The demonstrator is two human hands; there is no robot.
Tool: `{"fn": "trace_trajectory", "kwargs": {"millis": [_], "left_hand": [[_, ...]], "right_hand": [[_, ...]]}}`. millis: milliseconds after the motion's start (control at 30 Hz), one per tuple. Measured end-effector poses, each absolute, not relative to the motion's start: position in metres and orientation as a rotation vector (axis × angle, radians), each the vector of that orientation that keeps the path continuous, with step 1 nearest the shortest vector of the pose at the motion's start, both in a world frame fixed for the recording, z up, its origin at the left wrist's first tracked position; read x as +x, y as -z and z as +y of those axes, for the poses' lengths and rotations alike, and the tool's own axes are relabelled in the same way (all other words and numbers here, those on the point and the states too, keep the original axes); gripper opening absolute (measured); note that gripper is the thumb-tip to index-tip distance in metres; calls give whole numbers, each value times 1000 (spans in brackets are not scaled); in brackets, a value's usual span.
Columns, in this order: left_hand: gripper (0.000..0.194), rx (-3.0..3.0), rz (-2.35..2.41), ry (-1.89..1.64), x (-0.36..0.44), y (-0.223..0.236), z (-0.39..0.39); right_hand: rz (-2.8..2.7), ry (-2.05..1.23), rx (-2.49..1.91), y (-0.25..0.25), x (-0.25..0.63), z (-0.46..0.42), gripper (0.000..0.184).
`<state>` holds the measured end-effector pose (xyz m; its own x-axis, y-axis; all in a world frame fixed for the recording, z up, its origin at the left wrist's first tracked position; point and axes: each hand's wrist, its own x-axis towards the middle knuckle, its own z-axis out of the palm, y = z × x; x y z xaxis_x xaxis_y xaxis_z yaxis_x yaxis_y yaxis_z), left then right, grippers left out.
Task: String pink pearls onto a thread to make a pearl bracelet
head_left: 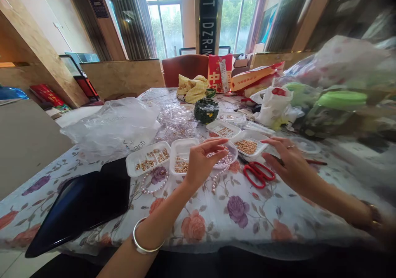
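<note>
My left hand hovers over a round bowl of pinkish pearl beads; its thumb and fingers point right, apart, with nothing visible between them. A pearl strand trails from the bowl onto the cloth. My right hand is right of the red-handled scissors, thumb and index finger apart. Beyond its fingertips stands a white tray of gold beads. A thin brown stick-like tool shows behind this hand; whether the hand touches it is unclear.
Left of the bowl are two white compartment trays with gold beads and a pearl loop. A black tray-like object lies near left, a plastic bag behind. A dark green coil and green-lidded jar stand farther back.
</note>
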<state>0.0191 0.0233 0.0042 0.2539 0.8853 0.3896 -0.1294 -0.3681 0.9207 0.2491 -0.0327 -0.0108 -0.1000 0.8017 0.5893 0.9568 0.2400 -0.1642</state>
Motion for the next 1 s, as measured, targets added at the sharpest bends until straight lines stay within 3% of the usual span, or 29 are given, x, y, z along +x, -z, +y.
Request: {"fn": "trace_trajectory", "kwargs": {"millis": [133, 300, 733, 1000], "left_hand": [[26, 1542, 750, -1309, 19, -3, 24], [19, 1557, 739, -1378, 18, -3, 27], [25, 1537, 737, -1398, 18, -1, 26], [25, 1538, 726, -1372, 21, -2, 22]], "right_hand": [[-2043, 321, -1220, -6, 220, -21, 17], [-2339, 612, -768, -20, 189, -9, 20], [-2451, 1020, -742, -28, 181, -3, 21], [-2383, 949, -758, -27, 180, -8, 21]]}}
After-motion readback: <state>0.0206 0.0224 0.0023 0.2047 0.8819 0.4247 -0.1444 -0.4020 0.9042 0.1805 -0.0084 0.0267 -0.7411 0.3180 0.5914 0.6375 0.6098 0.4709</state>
